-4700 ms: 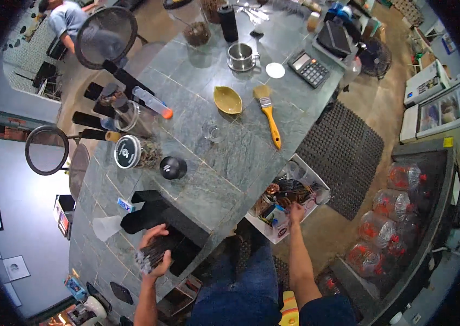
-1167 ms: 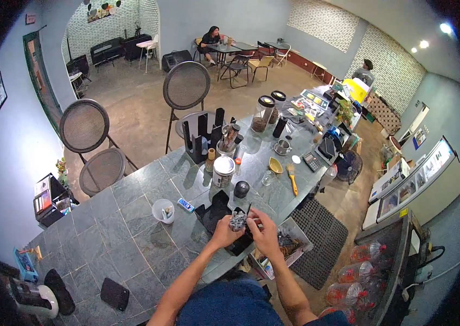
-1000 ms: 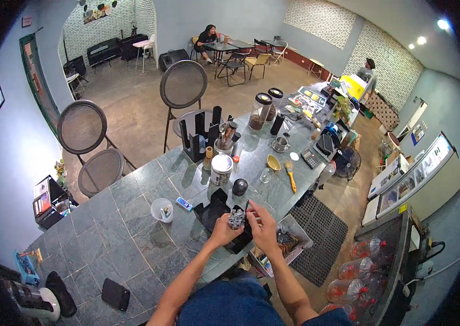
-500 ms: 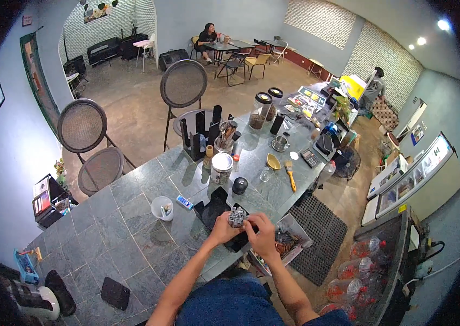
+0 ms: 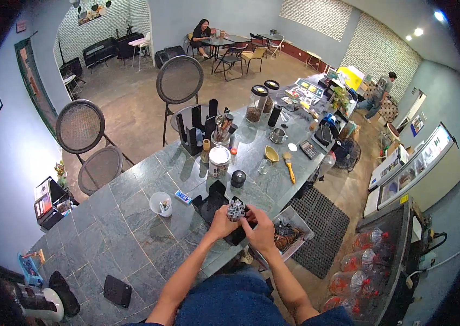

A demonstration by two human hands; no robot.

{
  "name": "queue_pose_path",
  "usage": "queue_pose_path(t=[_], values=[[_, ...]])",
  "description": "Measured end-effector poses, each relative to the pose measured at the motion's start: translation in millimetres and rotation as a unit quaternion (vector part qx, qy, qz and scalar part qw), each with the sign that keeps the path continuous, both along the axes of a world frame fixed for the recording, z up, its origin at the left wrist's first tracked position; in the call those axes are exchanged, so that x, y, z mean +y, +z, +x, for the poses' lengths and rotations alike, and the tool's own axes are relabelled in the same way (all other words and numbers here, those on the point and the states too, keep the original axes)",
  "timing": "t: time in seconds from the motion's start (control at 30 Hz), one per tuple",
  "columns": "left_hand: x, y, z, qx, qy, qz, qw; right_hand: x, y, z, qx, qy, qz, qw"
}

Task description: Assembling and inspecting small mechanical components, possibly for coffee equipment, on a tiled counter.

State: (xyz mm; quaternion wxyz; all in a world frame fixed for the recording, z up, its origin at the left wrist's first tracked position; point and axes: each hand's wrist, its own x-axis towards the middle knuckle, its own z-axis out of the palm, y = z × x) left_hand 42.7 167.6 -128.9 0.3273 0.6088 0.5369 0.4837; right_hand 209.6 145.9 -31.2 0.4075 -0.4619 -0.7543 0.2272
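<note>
While left hand point(image 5: 221, 224) clasps grey bundle point(image 5: 236, 210), right hand point(image 5: 261, 230) back from box point(image 5: 300, 245), grip unclear

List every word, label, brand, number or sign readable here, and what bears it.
None reads clearly.
Wall sign: too small.
Calculator: key marks too small.
Blue packet: print too blurred.
Jar: any label too small.
Held bundle: no print visible.

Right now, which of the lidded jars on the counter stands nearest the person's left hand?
The white-lidded jar: it is shorter and closer to the left hand than the two black-rimmed jars, which stand farther along the counter.
</note>
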Motion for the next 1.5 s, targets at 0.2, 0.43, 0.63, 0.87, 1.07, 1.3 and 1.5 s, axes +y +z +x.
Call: queue_pose_path(t=[0.2,0.43,0.63,0.87,1.07,1.3,1.5], values=[[-2.3,6.8,1.6,0.012,0.000,-0.084,0.996,-1.6,3.0,5.8,0.058,0.002,0.033,0.998],[-4.8,8.5,6.0,-0.004,0.022,-0.067,0.997,4.3,2.1,10.9,0.077,-0.002,0.018,0.997],[-2.7,-3.5,3.4,-0.008,0.018,-0.049,0.999,8.0,21.8,18.4,-0.032,0.071,0.073,0.994],[4.1,-13.5,4.8,-0.006,-0.001,-0.024,1.000,12.6,-1.9,28.5,-0.039,0.138,-0.003,0.990],[-3.1,10.4,10.8,-0.074,-0.014,-0.097,0.992,-3.2,-34.7,58.5,0.117,-0.018,-0.046,0.992],[5.3,27.8,28.5,0.002,0.044,-0.089,0.995,24.2,-264.4,199.7,0.271,-0.278,-0.347,0.854],[11.9,39.2,34.6,0.109,0.061,-0.121,0.985,34.9,-450.8,310.9,-0.139,-0.361,-0.270,0.882]])
